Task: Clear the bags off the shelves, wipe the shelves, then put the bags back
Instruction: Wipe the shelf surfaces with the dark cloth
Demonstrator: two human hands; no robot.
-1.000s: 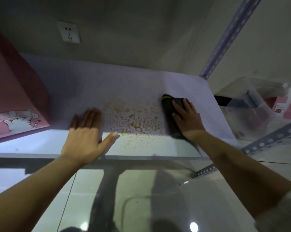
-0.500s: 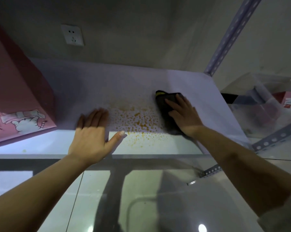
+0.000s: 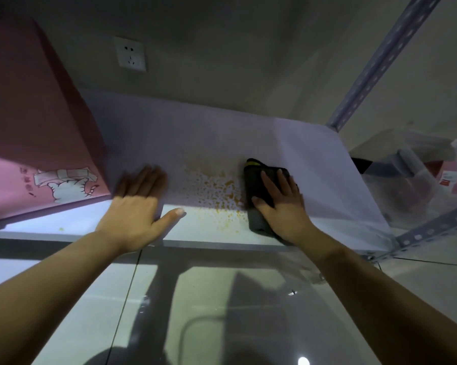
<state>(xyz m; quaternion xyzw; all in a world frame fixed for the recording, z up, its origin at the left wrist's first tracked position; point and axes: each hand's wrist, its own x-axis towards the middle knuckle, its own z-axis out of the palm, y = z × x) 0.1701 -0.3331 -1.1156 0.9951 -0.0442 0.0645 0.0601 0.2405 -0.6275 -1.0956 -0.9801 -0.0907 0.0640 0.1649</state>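
Head view
Writing: the pink bag (image 3: 35, 143) at the left end of the shelf (image 3: 201, 133) carries a white cartoon cat holding a box, with a few small dark characters beside it, too small to read. A red-and-white label shows inside the clear plastic bin (image 3: 417, 185) past the shelf's right edge; its print is unreadable.
Right hand: the right hand (image 3: 280, 204) lies flat, fingers straight and spread, pressing a dark cloth (image 3: 259, 191) onto the shelf near its front edge, right of centre. The cloth reaches out beyond the fingertips toward the back and shows a thin yellow strip at its far end.
Left hand: the left hand (image 3: 138, 206) rests palm down on the shelf, fingers straight, thumb out to the right, holding nothing. It sits near the front edge, just right of the pink bag.
Stain: orange-yellow speckles (image 3: 217, 196) spread over the shelf between the two hands, touching the cloth's left edge and running down to the lit front strip.
Bag: the pink bag stands on the shelf's left end, just beside the left hand's fingers.
Surroundings: a white wall socket (image 3: 130, 54) sits above the shelf's back edge. A perforated metal upright (image 3: 380, 59) rises from the back right corner, and a perforated rail (image 3: 432, 227) leaves the front right corner. Glossy floor tiles lie below.
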